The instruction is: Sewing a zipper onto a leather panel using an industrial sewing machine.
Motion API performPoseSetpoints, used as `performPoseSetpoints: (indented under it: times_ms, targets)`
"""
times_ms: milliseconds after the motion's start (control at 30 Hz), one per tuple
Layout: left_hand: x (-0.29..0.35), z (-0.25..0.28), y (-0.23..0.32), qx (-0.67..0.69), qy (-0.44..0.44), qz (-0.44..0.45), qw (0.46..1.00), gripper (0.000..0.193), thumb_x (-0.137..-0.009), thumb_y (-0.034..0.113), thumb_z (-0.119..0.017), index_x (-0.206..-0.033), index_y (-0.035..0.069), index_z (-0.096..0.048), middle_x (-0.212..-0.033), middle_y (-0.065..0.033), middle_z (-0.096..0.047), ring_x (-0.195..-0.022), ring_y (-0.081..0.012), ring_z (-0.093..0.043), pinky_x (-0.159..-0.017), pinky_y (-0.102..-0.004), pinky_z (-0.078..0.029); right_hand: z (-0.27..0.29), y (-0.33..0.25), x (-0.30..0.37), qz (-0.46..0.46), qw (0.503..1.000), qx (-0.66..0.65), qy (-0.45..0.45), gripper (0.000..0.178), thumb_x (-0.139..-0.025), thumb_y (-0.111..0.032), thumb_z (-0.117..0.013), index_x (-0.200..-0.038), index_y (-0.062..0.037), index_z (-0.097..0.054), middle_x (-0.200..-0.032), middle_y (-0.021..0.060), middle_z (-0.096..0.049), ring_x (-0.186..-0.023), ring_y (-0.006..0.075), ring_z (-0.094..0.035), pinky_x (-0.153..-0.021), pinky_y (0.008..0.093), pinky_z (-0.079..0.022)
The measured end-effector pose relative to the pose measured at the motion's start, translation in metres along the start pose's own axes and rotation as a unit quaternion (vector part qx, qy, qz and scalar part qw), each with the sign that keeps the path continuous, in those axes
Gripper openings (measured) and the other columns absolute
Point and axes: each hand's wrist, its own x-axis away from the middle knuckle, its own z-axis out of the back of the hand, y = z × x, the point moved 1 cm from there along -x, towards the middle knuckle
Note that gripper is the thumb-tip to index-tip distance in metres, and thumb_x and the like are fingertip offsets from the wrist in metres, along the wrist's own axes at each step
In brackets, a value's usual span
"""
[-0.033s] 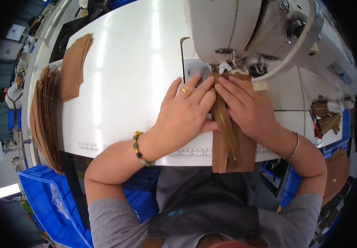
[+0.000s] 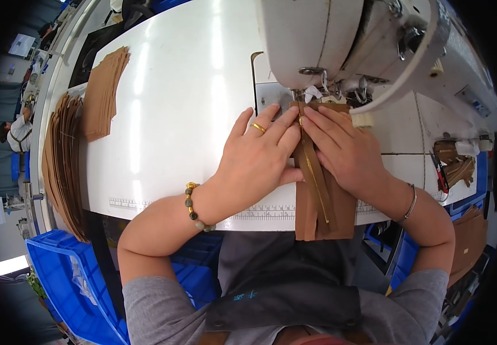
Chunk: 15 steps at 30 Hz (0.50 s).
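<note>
A zipper (image 2: 313,172) with gold teeth and brown tape lies lengthwise on a brown fabric piece (image 2: 340,215), whose near end hangs over the table's front edge. The far end of both is at the needle area of the white sewing machine (image 2: 311,40). My left hand (image 2: 260,146), wearing a gold ring, lies open with its fingertips on the zipper's left side and the thumb across the fabric. Flat along the zipper's right side rests my right hand (image 2: 346,146), fingers stretched toward the machine. Both sets of fingertips stop just short of the presser foot, which is partly hidden.
Stacks of brown fabric pieces (image 2: 107,95) lie at the left, with a thicker bundle (image 2: 64,167) over the table edge. A blue crate (image 2: 70,276) stands below. At the right are red-handled snippers (image 2: 443,175) beside more zippers (image 2: 458,167). A person (image 2: 19,131) sits far left.
</note>
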Motion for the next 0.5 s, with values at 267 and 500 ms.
performPoseSetpoints:
  times_ms: [267,500]
  targets:
    - [-0.0043,0.0002,-0.0027,0.009,-0.003,-0.012,1.0,0.073,-0.073,0.044,-0.086,-0.13,0.006,-0.062,-0.148,-0.0086,-0.06,-0.139,-0.0339,-0.053,-0.115,-0.0533,-0.041,0.0,0.0029,0.0009,-0.008,1.0,-0.004,-0.006,0.055,-0.086,-0.02,-0.073,-0.137,0.0005,-0.065,-0.138,0.0122,-0.068,-0.109,0.0253,-0.069,-0.105,0.0432,-0.051]
    - [-0.009,-0.0054,-0.006,-0.008,0.019,-0.023,1.0,0.069,-0.076,0.048,-0.084,-0.127,0.007,-0.064,-0.146,-0.0082,-0.062,-0.139,-0.0334,-0.053,-0.115,-0.0535,-0.041,0.0005,0.0081,-0.0008,-0.017,1.0,0.003,-0.01,0.057,-0.085,-0.019,-0.076,-0.138,-0.0007,-0.065,-0.137,0.0113,-0.069,-0.112,0.028,-0.069,-0.107,0.0439,-0.05]
